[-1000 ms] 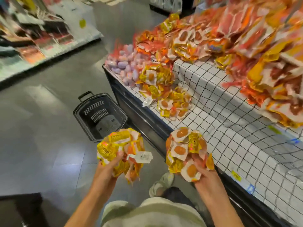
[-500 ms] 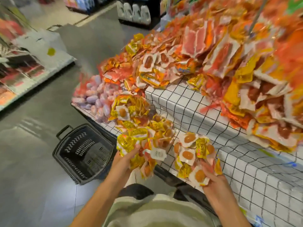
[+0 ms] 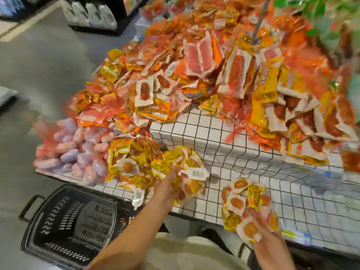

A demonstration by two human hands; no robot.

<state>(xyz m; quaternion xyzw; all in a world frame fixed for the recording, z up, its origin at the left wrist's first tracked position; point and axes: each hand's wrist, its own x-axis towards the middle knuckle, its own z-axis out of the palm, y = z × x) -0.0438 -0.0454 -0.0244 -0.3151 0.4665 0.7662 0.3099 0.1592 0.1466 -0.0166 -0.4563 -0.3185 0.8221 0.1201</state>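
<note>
We hold two bundles of yellow snack packets, one in each hand. The left bundle (image 3: 188, 168) sits in our left hand (image 3: 165, 190), whose fingers (image 3: 172, 172) curl round its near side and grip it. A white barcode tag (image 3: 197, 173) sticks out just to the right of those fingers. This bundle is above the front part of the worktop (image 3: 224, 158); we cannot tell whether it rests on the cloth or hangs just over it.

The right bundle (image 3: 241, 201) lies in our right hand (image 3: 270, 244). Its fingers (image 3: 257, 217) come up from below and close on the packets, with round orange pieces showing through the clear windows beyond the fingertips. It hangs over the worktop's front edge, well apart from the left bundle.

Just left of the left fingers, and touching the bundle they hold, lies a pile of like yellow packets (image 3: 132, 162). Farther left of it is a heap of pink and purple packs (image 3: 78, 154). The worktop wears a white cloth with a black grid and rises in a step (image 3: 194, 123) beyond both hands. On that step a large heap of orange and red packets (image 3: 214, 65) spreads away from our fingers, blurred toward the far right.

Below and left of the left fingers, a black plastic basket (image 3: 72, 221) stands on the grey floor (image 3: 48, 75).
</note>
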